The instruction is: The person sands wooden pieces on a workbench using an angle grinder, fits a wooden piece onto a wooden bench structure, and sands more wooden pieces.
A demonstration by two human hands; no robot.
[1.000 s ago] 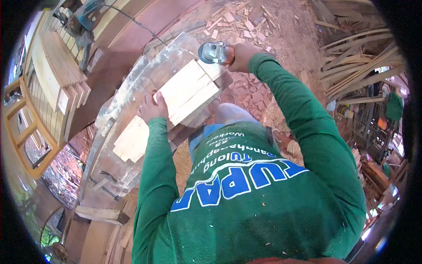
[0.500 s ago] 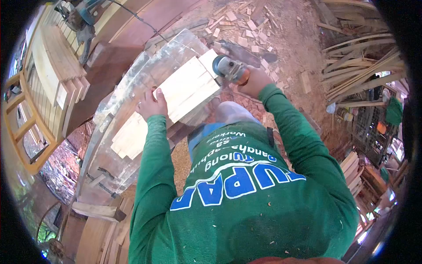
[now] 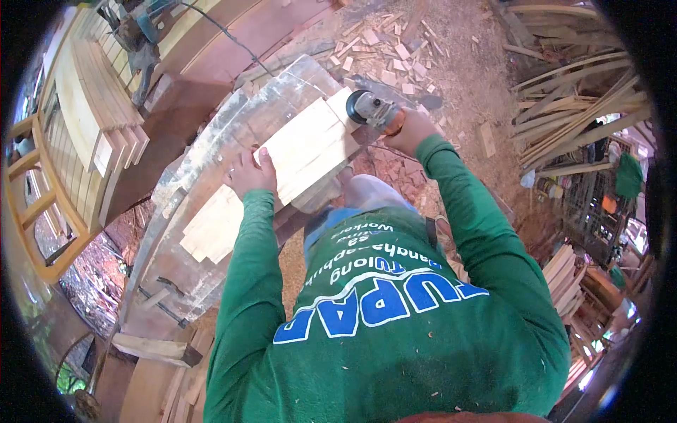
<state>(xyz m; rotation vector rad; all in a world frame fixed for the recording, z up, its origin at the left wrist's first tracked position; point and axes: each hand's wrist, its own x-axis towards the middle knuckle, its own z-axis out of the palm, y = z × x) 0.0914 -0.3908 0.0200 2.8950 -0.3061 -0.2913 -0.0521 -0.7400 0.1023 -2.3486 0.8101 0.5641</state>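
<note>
Pale wooden boards [image 3: 310,146] lie side by side in a slanting row on the worn workbench [image 3: 293,81]. My left hand [image 3: 252,173] rests on them left of their middle, its fingers apart and laid on the wood. At their far right end, my right hand [image 3: 412,132] is wrapped round the orange body of an angle grinder [image 3: 377,113]. The grinder's dark round disc is at the boards' end; whether it touches the wood I cannot tell.
Wood offcuts [image 3: 395,53] litter the floor beyond the bench. Curved boards [image 3: 95,106] are stacked at left, near a yellow wooden frame [image 3: 39,204]. Long curved strips [image 3: 578,106] are piled at right. A clamp [image 3: 166,299] sits at the bench's near end.
The whole view has shifted slightly. The grinder and my right hand appear a little further right, and my left hand a little right and lower. Both hands keep their hold and pose.
</note>
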